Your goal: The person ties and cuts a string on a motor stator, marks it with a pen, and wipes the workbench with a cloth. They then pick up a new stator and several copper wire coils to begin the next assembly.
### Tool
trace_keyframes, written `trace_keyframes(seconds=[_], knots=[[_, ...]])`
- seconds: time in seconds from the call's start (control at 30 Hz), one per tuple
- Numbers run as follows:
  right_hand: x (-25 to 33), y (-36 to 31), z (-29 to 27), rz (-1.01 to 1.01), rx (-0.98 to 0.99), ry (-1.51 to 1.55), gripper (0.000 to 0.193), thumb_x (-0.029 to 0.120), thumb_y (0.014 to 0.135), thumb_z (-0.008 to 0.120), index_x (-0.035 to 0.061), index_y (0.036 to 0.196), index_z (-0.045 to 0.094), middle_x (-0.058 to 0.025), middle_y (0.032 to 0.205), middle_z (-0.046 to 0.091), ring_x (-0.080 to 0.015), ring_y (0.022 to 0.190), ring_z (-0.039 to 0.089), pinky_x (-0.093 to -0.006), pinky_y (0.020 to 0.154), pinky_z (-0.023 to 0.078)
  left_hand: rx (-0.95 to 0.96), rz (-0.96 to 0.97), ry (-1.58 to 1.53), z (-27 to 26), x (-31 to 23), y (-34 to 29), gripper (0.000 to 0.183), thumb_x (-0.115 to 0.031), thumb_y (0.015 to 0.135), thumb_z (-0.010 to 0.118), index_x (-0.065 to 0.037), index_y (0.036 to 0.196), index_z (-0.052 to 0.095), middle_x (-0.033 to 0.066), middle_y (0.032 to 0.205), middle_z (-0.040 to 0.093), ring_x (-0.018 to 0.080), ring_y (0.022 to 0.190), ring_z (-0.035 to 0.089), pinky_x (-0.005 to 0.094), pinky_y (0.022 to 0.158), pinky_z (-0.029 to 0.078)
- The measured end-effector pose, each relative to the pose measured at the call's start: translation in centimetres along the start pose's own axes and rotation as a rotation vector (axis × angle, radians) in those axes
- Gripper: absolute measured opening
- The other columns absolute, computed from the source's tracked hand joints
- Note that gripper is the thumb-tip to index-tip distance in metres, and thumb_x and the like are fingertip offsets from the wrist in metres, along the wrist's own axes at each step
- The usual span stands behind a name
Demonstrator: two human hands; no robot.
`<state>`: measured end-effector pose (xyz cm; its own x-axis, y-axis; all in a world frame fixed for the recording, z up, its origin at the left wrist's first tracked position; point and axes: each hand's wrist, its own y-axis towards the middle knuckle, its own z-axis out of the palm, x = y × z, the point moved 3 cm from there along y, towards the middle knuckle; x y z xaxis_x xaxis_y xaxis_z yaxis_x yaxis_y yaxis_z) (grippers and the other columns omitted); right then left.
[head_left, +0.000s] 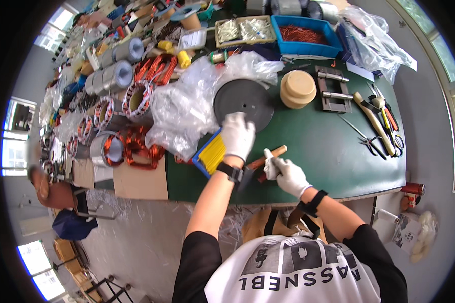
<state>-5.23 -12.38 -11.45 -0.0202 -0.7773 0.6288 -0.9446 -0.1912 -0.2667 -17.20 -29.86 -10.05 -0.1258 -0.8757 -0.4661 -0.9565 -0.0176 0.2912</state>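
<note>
My left hand (238,135), in a white glove, reaches over the near edge of a flat black disc (245,98). Its fingers point away from me, and a slight blur hides how far they are bent. Just left of that wrist lies a blue tray holding yellow strips (211,155). My right hand (291,178), also gloved, is closed on a small crumpled white piece (270,164), whose kind I cannot make out. Beside that piece lies a brown stick with a pale end (279,151), partly covered by it.
Clear plastic bags (182,103) lie left of the disc. Beyond my right hand stand a beige round block (298,90) and a metal frame (333,90). A mallet (374,123) and pliers (373,145) lie at right. Wound copper coils (140,149) and stators crowd the left.
</note>
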Motion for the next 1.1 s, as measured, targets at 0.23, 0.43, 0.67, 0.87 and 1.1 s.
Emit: trace_keyframes(seconds=[0.23, 0.43, 0.67, 0.87, 1.1], knots=[[-1.9, 1.6, 2.8, 0.136, 0.066, 0.138, 0.05, 0.005, 0.076, 0.051, 0.0109, 0.126, 0.053, -0.0243, 0.116, 0.057, -0.0427, 0.1, 0.06, -0.0457, 0.088, 0.049, 0.266, -0.622, 0.093, 0.7, 4.3, 7.6, 0.065, -0.034, 0.071, 0.076, 0.007, 0.118, 0.055, 0.0312, 0.121, 0.057, 0.041, 0.114, 0.057, 0.0439, 0.098, 0.046], [-2.3, 2.3, 2.8, -0.032, 0.063, 0.352, 0.045, 0.005, 0.077, 0.051, 0.0072, 0.122, 0.055, -0.0241, 0.113, 0.058, -0.0431, 0.099, 0.06, -0.0457, 0.088, 0.049, 0.328, -0.754, -0.343, 3.0, 11.2, 8.1, 0.06, -0.023, 0.072, 0.077, 0.013, 0.115, 0.054, 0.0283, 0.108, 0.065, 0.0331, 0.102, 0.065, 0.0366, 0.09, 0.049], [-4.2, 5.3, -6.1, 0.073, 0.064, 0.282, 0.063, 0.021, 0.081, 0.064, 0.007, 0.138, 0.041, -0.0244, 0.118, 0.055, -0.0436, 0.103, 0.057, -0.0459, 0.093, 0.047, -0.082, -0.586, -0.615, -7.6, 1.1, 8.3, 0.055, -0.016, 0.084, 0.061, 0.011, 0.13, 0.047, 0.02, 0.125, 0.056, 0.0247, 0.11, 0.055, 0.0346, 0.096, 0.043], [-10.3, 2.4, -11.8, -0.052, -0.075, 0.237, 0.06, 0.027, 0.082, 0.066, 0.0033, 0.133, 0.046, -0.0239, 0.127, 0.051, -0.042, 0.111, 0.054, -0.0448, 0.094, 0.047, -0.216, 0.161, 0.249, -11.4, -6.2, 12.1, 0.054, -0.005, 0.077, 0.068, 0.003, 0.128, 0.052, 0.0212, 0.124, 0.058, 0.0312, 0.114, 0.057, 0.0383, 0.098, 0.046], [-22.0, -7.2, -17.7, 0.152, -0.089, 0.232, 0.034, 0.019, 0.082, 0.063, 0.0013, 0.111, 0.059, -0.0197, 0.098, 0.061, -0.0387, 0.09, 0.061, -0.0415, 0.078, 0.05, -0.073, 0.201, 0.111, 7.7, -15.5, 24.9, 0.061, -0.025, 0.062, 0.085, 0.006, 0.109, 0.063, 0.0266, 0.1, 0.067, 0.0373, 0.099, 0.065, 0.0409, 0.091, 0.051]])
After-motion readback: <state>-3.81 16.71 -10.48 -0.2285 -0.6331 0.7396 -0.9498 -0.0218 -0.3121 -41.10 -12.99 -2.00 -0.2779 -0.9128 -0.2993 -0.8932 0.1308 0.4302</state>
